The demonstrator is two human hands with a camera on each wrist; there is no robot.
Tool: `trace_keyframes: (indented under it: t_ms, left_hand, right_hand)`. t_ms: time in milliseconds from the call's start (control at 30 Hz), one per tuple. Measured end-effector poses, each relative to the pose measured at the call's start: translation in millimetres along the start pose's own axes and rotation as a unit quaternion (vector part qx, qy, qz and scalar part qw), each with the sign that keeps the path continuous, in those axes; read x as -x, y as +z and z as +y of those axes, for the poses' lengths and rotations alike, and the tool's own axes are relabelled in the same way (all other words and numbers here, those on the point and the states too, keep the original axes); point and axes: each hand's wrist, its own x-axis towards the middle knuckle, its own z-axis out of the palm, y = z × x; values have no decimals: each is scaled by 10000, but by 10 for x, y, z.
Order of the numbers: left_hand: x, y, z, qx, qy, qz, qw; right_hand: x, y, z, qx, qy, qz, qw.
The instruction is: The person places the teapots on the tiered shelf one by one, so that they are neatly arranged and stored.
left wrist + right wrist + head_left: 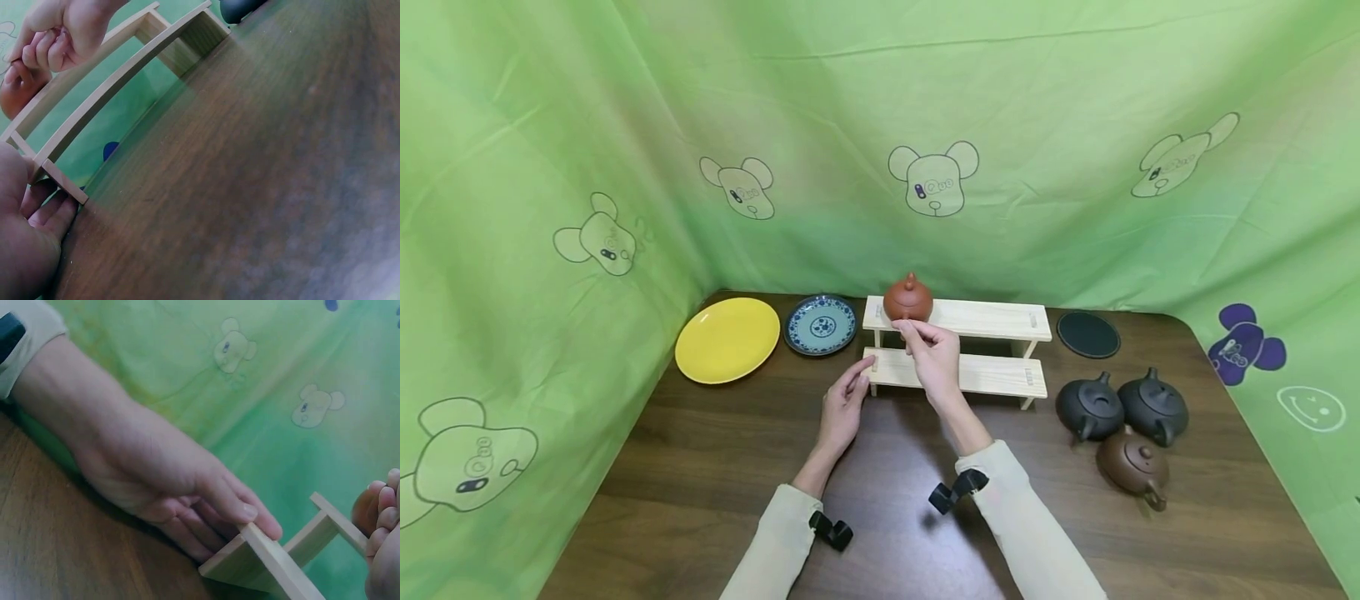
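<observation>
A reddish-brown clay teapot (908, 298) sits at the left end of the upper board of a two-tier pale wooden stand (992, 375). My right hand (940, 367) pinches the part of the teapot that points towards me; the fingertips hide whether this is spout or handle. In the left wrist view, the fingers of that hand are curled against the teapot (22, 94). My left hand (841, 408) grips the left end of the lower board. The right wrist view shows its thumb and forefinger on the board's edge (265, 550), other fingers beside the end panel.
Left of the stand lie a yellow plate (727, 340) and a blue patterned plate (822, 325). To the right are a dark round coaster (1087, 334), two black teapots (1090, 408) and a dark brown teapot (1133, 462). Green cloth (820, 233) hangs behind the wooden table (700, 492).
</observation>
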Motion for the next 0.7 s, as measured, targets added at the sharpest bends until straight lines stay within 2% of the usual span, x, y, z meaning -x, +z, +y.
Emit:
trace_keyframes:
  t_ms: [67,300,700]
  left_hand:
    - [-2,-1,8,-35,-20,6,10000]
    - [-20,-1,-111,136,-256,-39,9996]
    - [-28,-2,-146,159,-146,-17,9998]
  right_hand:
    - [1,12,9,33,-15,-32,10000]
    - [0,40,5,-103,34,-50,9999]
    - [9,69,35,-177,74,21,9998]
